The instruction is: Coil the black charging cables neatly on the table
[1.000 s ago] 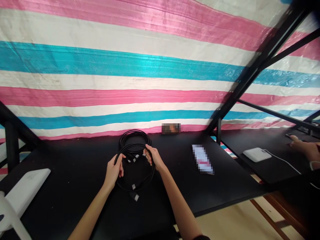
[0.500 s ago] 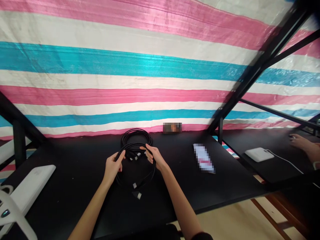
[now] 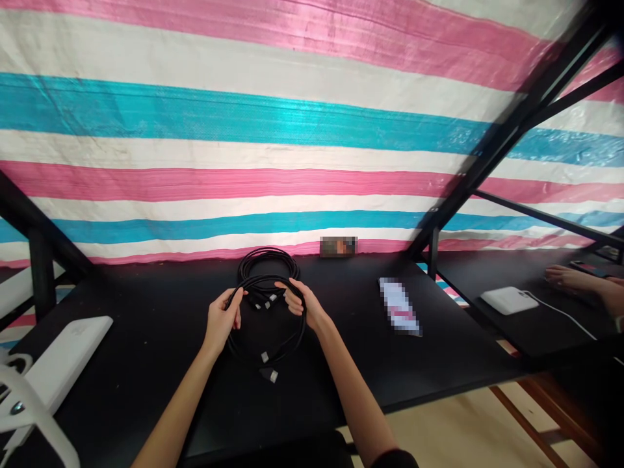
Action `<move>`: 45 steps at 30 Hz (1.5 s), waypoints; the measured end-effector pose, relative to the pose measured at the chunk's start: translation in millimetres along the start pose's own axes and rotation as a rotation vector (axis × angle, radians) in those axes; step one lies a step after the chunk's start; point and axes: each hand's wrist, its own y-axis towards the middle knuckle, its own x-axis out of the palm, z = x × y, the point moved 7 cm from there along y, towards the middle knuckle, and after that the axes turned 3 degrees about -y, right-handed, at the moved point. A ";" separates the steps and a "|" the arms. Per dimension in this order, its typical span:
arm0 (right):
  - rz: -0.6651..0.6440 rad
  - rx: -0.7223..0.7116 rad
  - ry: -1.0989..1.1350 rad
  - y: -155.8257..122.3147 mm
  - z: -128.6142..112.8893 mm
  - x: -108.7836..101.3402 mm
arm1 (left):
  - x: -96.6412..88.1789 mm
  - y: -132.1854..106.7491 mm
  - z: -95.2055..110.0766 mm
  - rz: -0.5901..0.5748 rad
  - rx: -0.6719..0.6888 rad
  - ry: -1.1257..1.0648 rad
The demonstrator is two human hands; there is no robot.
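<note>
A loop of black cable point(image 3: 287, 341) with silver plugs lies between my hands over the black table point(image 3: 146, 364). My left hand point(image 3: 223, 320) grips the loop's left side with closed fingers. My right hand point(image 3: 301, 303) pinches the loop's upper right part, near a cluster of plugs point(image 3: 263, 300). Two more plugs point(image 3: 270, 374) hang at the loop's lower edge. A second coil of black cable point(image 3: 268, 262) rests flat on the table just behind the held one.
A white flat device point(image 3: 63, 354) lies at the table's left edge. A blurred card point(image 3: 400, 305) lies to the right, a small blurred item point(image 3: 338, 246) by the striped tarp wall. On the neighbouring table sit a white box point(image 3: 509, 300) with a cord and another person's hand point(image 3: 568, 279).
My hands have drawn slightly closer together on the cable loop, and my right hand shifted a little up along it. The other person's hand on the right table moved slightly.
</note>
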 end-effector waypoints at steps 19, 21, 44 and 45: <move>-0.026 -0.110 -0.209 -4.6 -5.5 0.9 | 0.7 1.1 -6.7 -0.003 -0.013 0.079; 0.002 -0.113 -0.250 -4.1 -6.2 -2.2 | -0.1 0.9 -5.9 0.010 0.017 0.141; 0.137 -0.142 -0.381 0.4 -8.0 -13.8 | 1.9 1.5 -14.4 -0.013 -0.145 -0.146; 0.124 -0.145 -0.387 0.9 -7.0 -12.6 | 1.3 1.7 -14.7 -0.008 -0.154 -0.193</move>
